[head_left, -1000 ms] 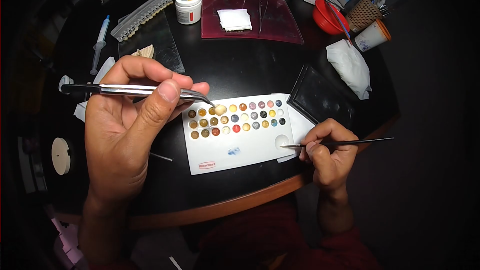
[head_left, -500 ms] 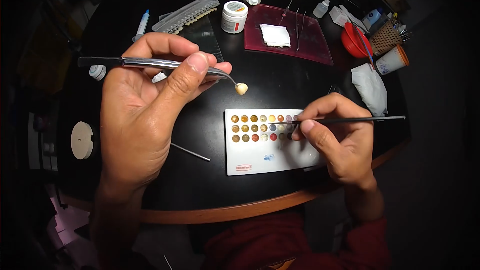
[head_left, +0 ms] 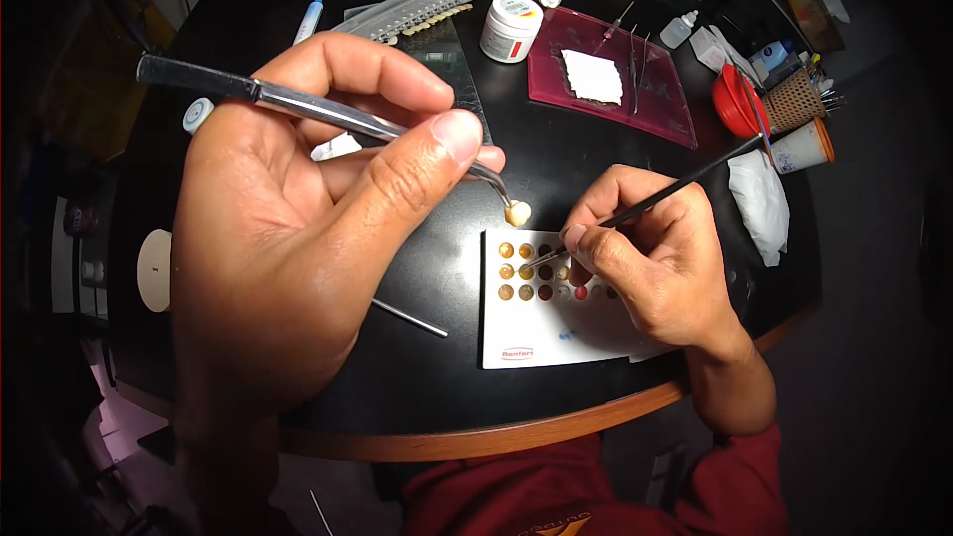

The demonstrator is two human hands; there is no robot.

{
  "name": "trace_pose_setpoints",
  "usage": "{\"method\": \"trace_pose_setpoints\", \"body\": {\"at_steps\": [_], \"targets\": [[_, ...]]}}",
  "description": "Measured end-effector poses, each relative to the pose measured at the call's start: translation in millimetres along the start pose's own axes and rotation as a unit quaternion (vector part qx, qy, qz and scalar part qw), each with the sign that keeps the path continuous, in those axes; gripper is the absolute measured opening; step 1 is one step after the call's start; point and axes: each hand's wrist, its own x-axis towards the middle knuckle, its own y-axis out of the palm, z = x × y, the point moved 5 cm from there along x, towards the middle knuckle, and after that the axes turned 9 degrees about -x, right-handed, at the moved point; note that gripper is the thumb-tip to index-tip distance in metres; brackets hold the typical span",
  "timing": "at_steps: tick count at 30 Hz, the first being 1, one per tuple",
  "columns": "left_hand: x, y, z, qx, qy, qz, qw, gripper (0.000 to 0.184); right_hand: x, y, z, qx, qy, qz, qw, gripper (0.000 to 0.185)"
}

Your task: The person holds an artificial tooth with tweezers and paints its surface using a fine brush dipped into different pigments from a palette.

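Note:
My left hand is closed round curved metal tweezers with a dark end. At their bent tip sits a small cream-coloured dental crown, held just above the palette's back edge. My right hand pinches a thin dark paintbrush, slanting down to the left. Its fine tip is at the wells on the left side of the white palette; whether it touches the paint I cannot tell. The wells hold ochre, brown and red colours. My right fingers hide the wells further right.
Left of the palette lies a thin metal rod. Further back are a white jar, a tooth shade guide and a dark red tray with folded white tissue. A red bowl and crumpled white paper stand right.
The brush has turned steeper and its tip has moved left across the palette wells. My left hand with the tweezers and crown appears larger and closer. The whole view has shifted slightly.

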Motion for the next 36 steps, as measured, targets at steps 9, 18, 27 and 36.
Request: {"method": "trace_pose_setpoints", "body": {"at_steps": [9,18,27,36], "targets": [[-4,7,2,-0.037,0.038,0.005,0.999,0.016,1,3,-5,0.009,-0.003,-0.003,1.000,0.009],[2,-4,5,-0.050,-0.038,-0.002,0.998,0.017,0,4,-5,-0.008,-0.014,-0.003,1.000,0.011],[-2,5,0,0.021,0.027,0.018,0.999,0.017,2,5,-5,-0.006,-0.021,0.001,1.000,0.012],[-4,6,2,-0.008,0.054,0.031,0.998,0.018,2,6,-6,-0.009,-0.020,0.004,1.000,0.013]]}}
